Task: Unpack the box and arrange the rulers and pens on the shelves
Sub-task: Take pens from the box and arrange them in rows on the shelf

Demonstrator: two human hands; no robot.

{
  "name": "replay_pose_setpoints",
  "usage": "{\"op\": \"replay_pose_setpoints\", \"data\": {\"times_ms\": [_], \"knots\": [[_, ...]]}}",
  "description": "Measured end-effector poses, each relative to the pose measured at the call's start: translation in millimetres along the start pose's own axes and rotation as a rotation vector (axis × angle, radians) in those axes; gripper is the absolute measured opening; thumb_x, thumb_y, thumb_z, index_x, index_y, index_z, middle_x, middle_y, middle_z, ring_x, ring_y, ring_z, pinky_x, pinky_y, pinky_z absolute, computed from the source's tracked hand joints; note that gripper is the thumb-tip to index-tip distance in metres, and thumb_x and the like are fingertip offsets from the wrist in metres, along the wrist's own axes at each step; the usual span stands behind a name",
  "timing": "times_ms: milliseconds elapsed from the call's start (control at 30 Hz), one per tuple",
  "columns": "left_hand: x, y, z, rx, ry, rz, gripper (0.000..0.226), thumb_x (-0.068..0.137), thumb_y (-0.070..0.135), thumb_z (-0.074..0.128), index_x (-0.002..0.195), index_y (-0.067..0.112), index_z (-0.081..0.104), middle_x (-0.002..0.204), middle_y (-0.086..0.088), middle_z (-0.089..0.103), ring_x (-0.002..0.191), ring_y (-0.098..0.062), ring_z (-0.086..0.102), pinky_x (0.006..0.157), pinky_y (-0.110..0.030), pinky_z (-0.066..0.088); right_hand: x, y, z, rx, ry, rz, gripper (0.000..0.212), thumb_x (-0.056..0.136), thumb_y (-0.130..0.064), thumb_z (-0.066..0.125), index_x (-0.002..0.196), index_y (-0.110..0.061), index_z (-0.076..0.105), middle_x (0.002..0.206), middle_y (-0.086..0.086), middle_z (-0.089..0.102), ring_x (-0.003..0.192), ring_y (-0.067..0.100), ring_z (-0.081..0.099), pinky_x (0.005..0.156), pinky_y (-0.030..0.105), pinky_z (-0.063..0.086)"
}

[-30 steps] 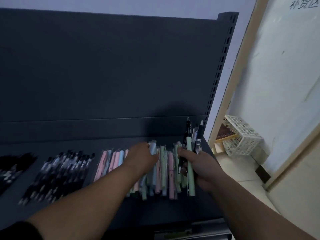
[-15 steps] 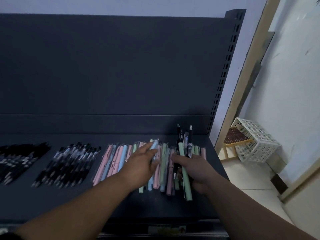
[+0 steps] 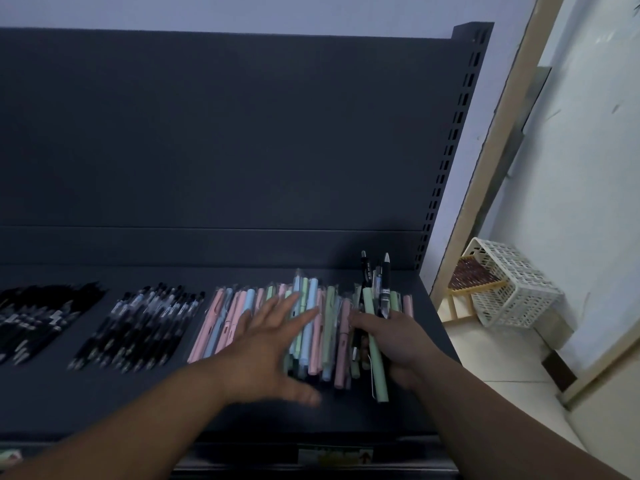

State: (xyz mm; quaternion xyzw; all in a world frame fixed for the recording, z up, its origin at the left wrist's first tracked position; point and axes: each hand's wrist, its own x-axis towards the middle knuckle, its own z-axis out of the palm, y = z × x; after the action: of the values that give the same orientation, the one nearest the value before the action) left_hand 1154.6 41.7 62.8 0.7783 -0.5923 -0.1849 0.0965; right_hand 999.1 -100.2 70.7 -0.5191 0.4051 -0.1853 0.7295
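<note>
A dark shelf point(image 3: 104, 403) carries rows of pens. Pastel pens point(image 3: 225, 320) in pink, blue and green lie in clear sleeves at the middle and right. My left hand point(image 3: 266, 351) lies flat with spread fingers over the pastel row, fingertips on the pens. My right hand point(image 3: 391, 341) grips a bunch of pens point(image 3: 375, 292): a long green one plus black and clear ones that stick up beyond my fingers. Two groups of black pens point(image 3: 145, 323) lie further left. No rulers and no box are in view.
The shelf's back panel point(image 3: 242, 133) rises behind the pens, with a slotted upright point(image 3: 453, 140) at its right end. A white plastic basket point(image 3: 509, 282) lies tipped on the floor to the right, beside a wooden frame. A price-label strip point(image 3: 332, 457) runs along the front edge.
My left hand has let go of a light blue pen and opened flat over the pastel row. My right hand keeps its bunch and has hardly moved.
</note>
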Motion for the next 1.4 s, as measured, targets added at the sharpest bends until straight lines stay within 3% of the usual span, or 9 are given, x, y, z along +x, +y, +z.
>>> {"op": "replay_pose_setpoints", "data": {"times_ms": [300, 467, 567, 633, 767, 1000, 1200, 1333, 1400], "knots": [[12, -14, 7, 0.102, 0.100, 0.019, 0.105, 0.075, 0.059, 0.067, 0.151, 0.034, -0.001, 0.157, 0.015, -0.013, 0.146, -0.012, -0.003, 0.115, -0.025, 0.002, -1, -5, 10, -0.046, -0.013, -0.044, 0.006, 0.085, -0.009, 0.070, 0.086, -0.007, 0.065, 0.047, -0.004, 0.059, 0.038, 0.008, 0.054, 0.042, 0.023, 0.043], [9, 0, -4, -0.126, 0.185, 0.040, 0.110, 0.054, 0.084, 0.049, 0.149, 0.037, 0.019, 0.155, 0.019, 0.009, 0.144, -0.008, 0.011, 0.117, -0.027, 0.015, -3, -8, 9, -0.078, -0.077, -0.034, 0.026, 0.082, -0.018, 0.075, 0.102, -0.003, 0.067, 0.058, -0.001, 0.064, 0.046, 0.011, 0.055, 0.050, 0.027, 0.045], [15, 26, -15, -0.416, 0.338, -0.082, 0.069, 0.072, 0.070, 0.051, 0.129, 0.030, 0.054, 0.127, 0.010, 0.054, 0.110, -0.003, 0.053, 0.092, -0.020, 0.045, -5, -11, 12, -0.054, -0.124, 0.002, 0.032, 0.084, -0.021, 0.074, 0.106, -0.002, 0.061, 0.058, -0.001, 0.063, 0.047, 0.010, 0.053, 0.047, 0.025, 0.045], [19, 40, -19, -0.486, 0.243, -0.152, 0.043, 0.083, 0.057, 0.059, 0.111, 0.024, 0.064, 0.103, 0.007, 0.067, 0.086, -0.004, 0.063, 0.072, -0.019, 0.051, -4, -12, 14, -0.002, -0.105, 0.013, 0.029, 0.084, -0.020, 0.074, 0.102, -0.002, 0.060, 0.058, 0.001, 0.061, 0.049, 0.011, 0.050, 0.046, 0.025, 0.044], [18, 47, -19, -0.763, 0.155, -0.203, 0.010, 0.089, 0.025, 0.064, 0.089, 0.015, 0.065, 0.081, -0.003, 0.070, 0.061, -0.006, 0.065, 0.060, -0.021, 0.055, -5, -15, 16, 0.066, -0.073, 0.012, 0.025, 0.083, -0.017, 0.075, 0.098, -0.004, 0.061, 0.065, 0.006, 0.063, 0.050, 0.014, 0.053, 0.046, 0.026, 0.045], [11, 45, -22, -0.863, 0.037, -0.213, 0.010, 0.090, 0.011, 0.059, 0.096, 0.006, 0.065, 0.073, -0.006, 0.064, 0.058, -0.014, 0.060, 0.051, -0.017, 0.049, -4, -13, 14, 0.058, -0.063, 0.004, 0.012, 0.084, -0.015, 0.073, 0.091, -0.008, 0.065, 0.061, 0.004, 0.059, 0.045, 0.012, 0.049, 0.043, 0.024, 0.043], [-3, 26, -31, -0.833, 0.048, -0.231, 0.007, 0.087, 0.017, 0.062, 0.087, 0.014, 0.068, 0.073, 0.001, 0.064, 0.063, -0.008, 0.058, 0.065, -0.024, 0.050, -2, -12, 37, 0.048, -0.123, -0.033, 0.016, 0.082, -0.011, 0.074, 0.096, -0.007, 0.066, 0.071, 0.007, 0.059, 0.047, 0.010, 0.047, 0.045, 0.024, 0.042], [-19, 2, -41, -0.977, 0.220, -0.242, 0.027, 0.088, 0.035, 0.064, 0.110, 0.020, 0.064, 0.096, 0.001, 0.068, 0.079, -0.009, 0.064, 0.072, -0.022, 0.054, -6, -10, 71, 0.008, -0.185, -0.027, 0.014, 0.083, -0.011, 0.073, 0.093, -0.005, 0.065, 0.058, 0.002, 0.059, 0.045, 0.011, 0.043, 0.041, 0.022, 0.040], [-30, -15, -47, -1.083, 0.289, -0.273, 0.022, 0.093, 0.032, 0.058, 0.108, 0.017, 0.065, 0.090, 0.000, 0.069, 0.069, -0.004, 0.064, 0.074, -0.025, 0.054, -6, -6, 94, -0.037, -0.228, -0.008, 0.017, 0.082, -0.012, 0.074, 0.095, -0.006, 0.065, 0.057, 0.003, 0.057, 0.043, 0.011, 0.043, 0.041, 0.021, 0.039]]}}
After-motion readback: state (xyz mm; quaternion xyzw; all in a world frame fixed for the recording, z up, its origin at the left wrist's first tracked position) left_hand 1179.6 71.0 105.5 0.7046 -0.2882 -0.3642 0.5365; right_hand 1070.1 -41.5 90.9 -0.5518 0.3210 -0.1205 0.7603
